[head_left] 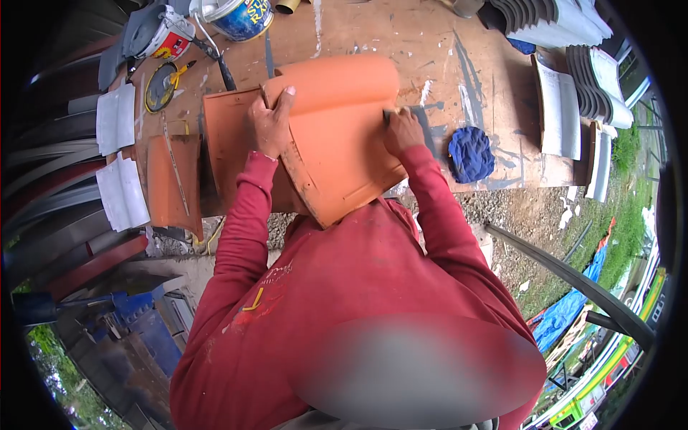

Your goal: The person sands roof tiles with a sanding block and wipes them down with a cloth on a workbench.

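Note:
An orange curved roof tile (340,136) lies tilted at the front edge of the wooden table, partly over another orange tile (228,136). My left hand (271,125) grips the tile's left edge, thumb on top. At the tile's right edge, my right hand (403,133) is closed around a small dark object (388,115), mostly hidden by the fingers. A crumpled blue cloth (471,155) lies just right of that hand.
The paint-marked table (430,54) holds paint buckets (244,16) and a round lid (161,87) at the back left. Grey-white curved tiles (559,107) stand along the right; white-grey pieces (122,192) and another orange piece (174,172) are at left.

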### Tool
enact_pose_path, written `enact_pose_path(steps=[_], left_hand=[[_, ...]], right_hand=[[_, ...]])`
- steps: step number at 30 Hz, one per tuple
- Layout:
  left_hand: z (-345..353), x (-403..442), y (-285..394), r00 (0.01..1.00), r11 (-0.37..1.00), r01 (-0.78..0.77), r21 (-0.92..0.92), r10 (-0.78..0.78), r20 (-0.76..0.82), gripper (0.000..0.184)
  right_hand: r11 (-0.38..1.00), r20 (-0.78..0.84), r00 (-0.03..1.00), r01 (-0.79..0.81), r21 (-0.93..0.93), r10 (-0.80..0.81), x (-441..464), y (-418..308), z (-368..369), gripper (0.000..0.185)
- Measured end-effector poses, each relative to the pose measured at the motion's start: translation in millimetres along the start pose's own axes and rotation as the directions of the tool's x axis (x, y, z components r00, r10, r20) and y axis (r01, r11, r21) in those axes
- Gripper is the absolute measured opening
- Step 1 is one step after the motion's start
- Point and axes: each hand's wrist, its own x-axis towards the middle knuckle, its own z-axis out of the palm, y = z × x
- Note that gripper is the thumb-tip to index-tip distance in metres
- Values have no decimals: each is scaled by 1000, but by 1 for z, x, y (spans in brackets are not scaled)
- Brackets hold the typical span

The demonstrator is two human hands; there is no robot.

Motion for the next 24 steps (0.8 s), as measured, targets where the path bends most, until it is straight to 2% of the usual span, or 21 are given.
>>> enact_pose_path(steps=[2,4,6,8,10,12,13,14,16,17,18,19,20,21,22,24], left_hand=[[2,-2,1,999,997,46,58,-45,-21,35],[2,0,9,999,995,48,83,-48,-4,38],[2,-1,9,999,993,44,112,-46,16,41],[3,-1,-2,1000,996,4,94,-1,-26,44],[4,-2,-8,998,997,-20,70,24,-50,41],[4,-5,-23,996,998,-40,42,43,-82,39],[2,-6,-34,993,999,-45,-17,43,-113,38],[1,-6,-44,989,996,-50,-77,39,-143,37],[0,-9,-51,985,997,-48,-66,36,-170,37],[-1,-11,-53,979,992,-72,-102,51,-196,38],[-3,-13,-55,972,986,-96,-137,64,-226,39],[-6,-15,-58,985,991,-10,-130,-13,-172,38],[-7,-14,-61,984,991,-14,-131,-10,-175,38],[-7,-13,-62,985,991,-15,-135,-8,-170,37],[-5,-13,-63,987,990,-16,-141,-7,-162,36],[-5,-12,-63,989,987,-33,-157,10,-145,37]], right_hand=[[998,50,999,-10,67,6,-21,28,5,31],[996,-125,992,9,93,3,-36,46,-2,31],[997,-168,985,-18,72,30,-40,61,-19,38],[896,-371,925,97,433,79,-31,77,-27,42],[836,-428,889,108,538,161,-22,75,-42,38],[692,-307,919,54,720,247,-10,75,-46,39],[546,-347,898,153,824,271,0,73,-36,40],[370,-378,902,285,884,208,24,89,-1,41],[422,-220,974,175,890,60,14,76,-12,42],[506,-231,971,168,846,64,2,66,-19,41],[507,-237,969,174,844,63,-6,69,-26,41],[615,-181,983,164,771,-35,-12,79,-32,38],[713,-110,986,164,682,-122,-16,91,-37,36],[735,29,990,84,673,-140,-18,102,-39,33],[739,26,990,85,669,-138,-16,108,-35,33],[675,146,969,28,737,-199,-9,119,-29,31]])
